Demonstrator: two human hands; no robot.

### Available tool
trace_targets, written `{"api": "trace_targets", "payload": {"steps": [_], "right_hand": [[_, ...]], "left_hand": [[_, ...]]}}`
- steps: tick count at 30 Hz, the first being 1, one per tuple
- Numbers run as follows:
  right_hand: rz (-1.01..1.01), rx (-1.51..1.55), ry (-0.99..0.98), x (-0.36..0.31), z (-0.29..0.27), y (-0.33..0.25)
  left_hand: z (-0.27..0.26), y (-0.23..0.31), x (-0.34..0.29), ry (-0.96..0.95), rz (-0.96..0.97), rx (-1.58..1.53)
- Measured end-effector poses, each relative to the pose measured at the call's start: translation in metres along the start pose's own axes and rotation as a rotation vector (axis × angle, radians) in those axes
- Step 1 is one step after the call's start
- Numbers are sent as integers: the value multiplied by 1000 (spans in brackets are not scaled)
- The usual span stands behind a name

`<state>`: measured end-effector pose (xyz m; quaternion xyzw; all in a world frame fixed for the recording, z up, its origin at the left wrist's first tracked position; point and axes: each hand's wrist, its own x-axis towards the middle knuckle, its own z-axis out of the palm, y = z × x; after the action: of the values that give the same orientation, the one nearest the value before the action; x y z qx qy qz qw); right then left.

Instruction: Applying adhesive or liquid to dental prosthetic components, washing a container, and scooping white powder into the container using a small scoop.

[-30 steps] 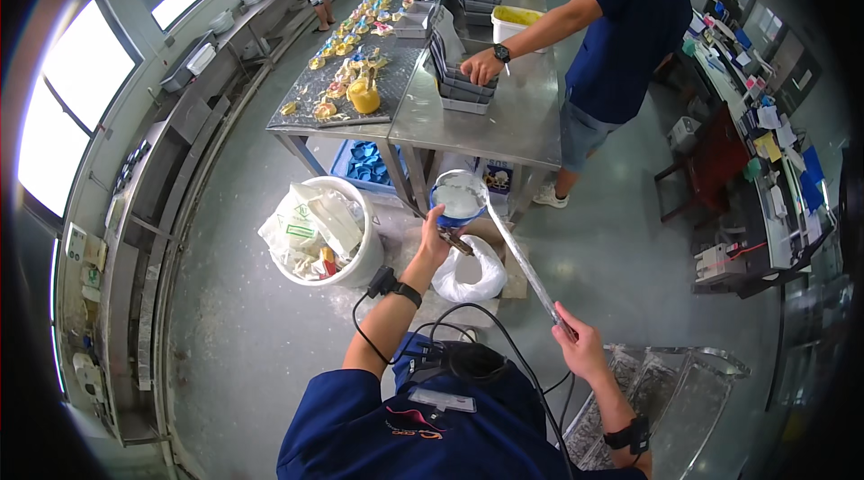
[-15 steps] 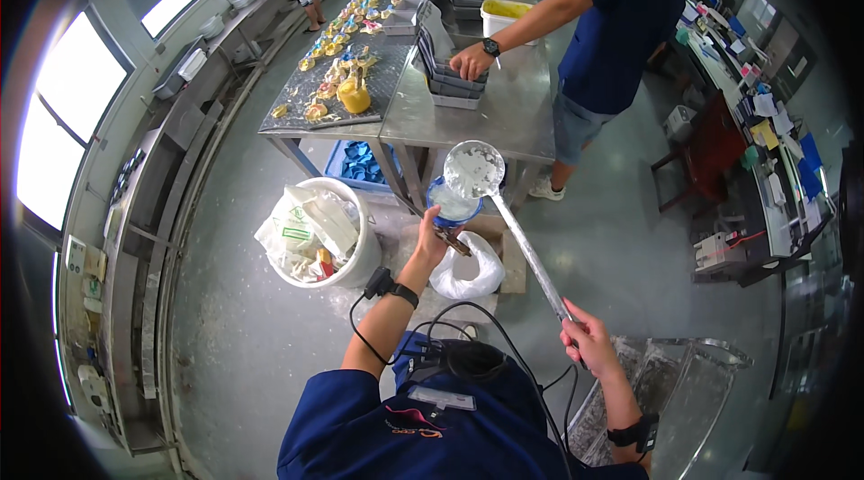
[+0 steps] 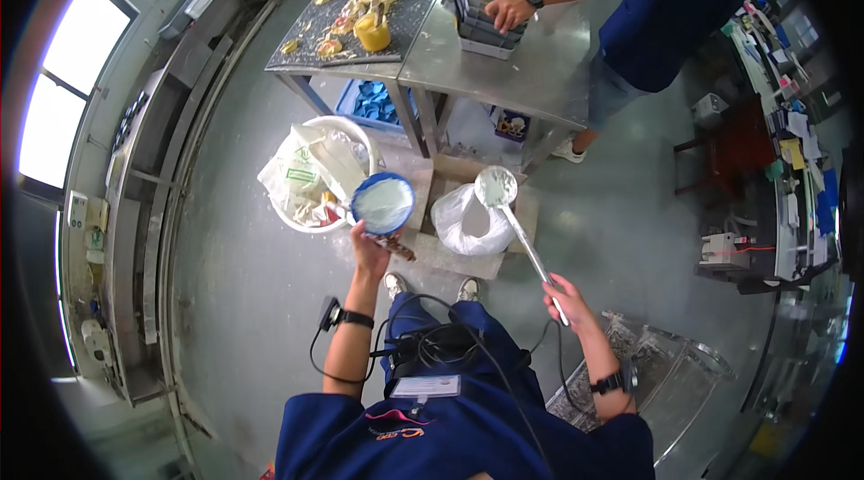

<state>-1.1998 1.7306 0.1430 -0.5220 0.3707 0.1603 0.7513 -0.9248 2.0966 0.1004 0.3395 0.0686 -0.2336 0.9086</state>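
Observation:
My left hand (image 3: 369,252) is closed around a blue mixing bowl (image 3: 382,204) with white powder in it. A tool's brown handle (image 3: 398,250) sticks out from the same hand; its other end is hidden. My right hand (image 3: 567,298) grips the long metal handle of a ladle (image 3: 529,249). The ladle's round, white-dusted head is over the right edge of an open white plastic bag (image 3: 450,221), apart from the bowl. The bowl is in front of the right rim of a white bin (image 3: 371,149) filled with plastic wrapping.
A metal table (image 3: 504,89) ahead carries yellow and blue moulded pieces, a yellow cup (image 3: 372,32) and grey trays (image 3: 487,47). At its right side, a co-worker (image 3: 670,17) has a hand on the trays. A blue crate (image 3: 346,102) is underneath. A metal cart (image 3: 666,372) stands at my right.
The bowl has moved left and toward me, away from the ladle. The ladle head has gone from over the bowl to the bag's edge. My view has tipped further down.

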Motion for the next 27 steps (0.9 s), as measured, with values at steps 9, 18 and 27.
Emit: {"api": "trace_targets", "payload": {"steps": [9,18,27], "right_hand": [[352,-184,-16,262,-12,92],[-295,-749,169,326,162,65],[-174,-984,114,267,292,156]], "left_hand": [[-52,88,-130,514,354,-121],[-113,144,-249,613,663,-354],[-251,239,-360,750,870,-312]]}}
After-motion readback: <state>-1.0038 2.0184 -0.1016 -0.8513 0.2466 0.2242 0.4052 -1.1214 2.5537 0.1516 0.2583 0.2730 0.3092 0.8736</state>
